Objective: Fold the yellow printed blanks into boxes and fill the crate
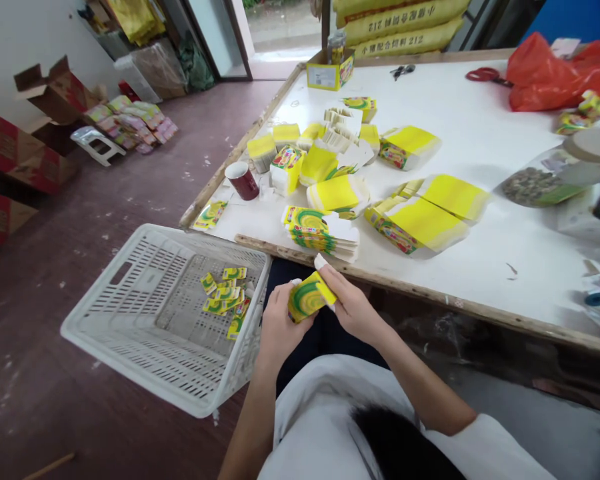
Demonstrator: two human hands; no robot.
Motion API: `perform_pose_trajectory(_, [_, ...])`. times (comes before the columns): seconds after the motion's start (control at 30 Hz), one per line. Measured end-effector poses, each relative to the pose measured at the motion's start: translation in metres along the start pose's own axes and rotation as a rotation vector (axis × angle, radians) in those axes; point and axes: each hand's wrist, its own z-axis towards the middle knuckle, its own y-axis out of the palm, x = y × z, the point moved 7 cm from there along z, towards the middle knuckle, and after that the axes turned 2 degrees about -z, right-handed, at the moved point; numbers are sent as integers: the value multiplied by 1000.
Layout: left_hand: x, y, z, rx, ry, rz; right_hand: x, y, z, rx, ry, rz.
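Between my two hands, above my lap, is a small yellow-and-green printed carton [307,298]. My left hand [281,320] is closed around its left side. My right hand [347,300] grips the upper right end, near an end flap; a white covering shows on a fingertip. Just beyond, at the table's edge, lies a stack of flattened cartons [320,230]. More yellow carton stacks [423,217] spread across the white table [480,267]. Down to my left, a white plastic crate [145,340] has several small yellow cartons [226,293] on its bottom.
A dark red mug [243,181] stands near the table's left edge. Further back are an open box with a jar [325,73], red-handled scissors [483,75] and a red plastic bag [545,73]. A large clear jar [540,177] lies at right. Cardboard boxes [25,153] and a stool [97,145] occupy the floor.
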Motion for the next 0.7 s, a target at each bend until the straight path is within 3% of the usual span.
perform_pose_trajectory(0.17, [-4, -14, 2, 4, 31, 13, 2, 10, 0, -214, -21, -51])
perform_pose_trajectory(0.4, [-7, -13, 6, -83, 68, 25, 2, -8, 7, -353, -32, -21])
perform_pose_trajectory(0.47, [-3, -13, 6, -68, 86, 45, 1, -6, 8, -331, 13, 6])
perform_pose_trajectory(0.6, [-4, -10, 5, -32, 49, 49, 4, 7, 7, -140, 63, 57])
perform_pose_trajectory(0.7, [-23, -17, 1, 60, -120, -113, 4, 9, 11, -65, 16, 117])
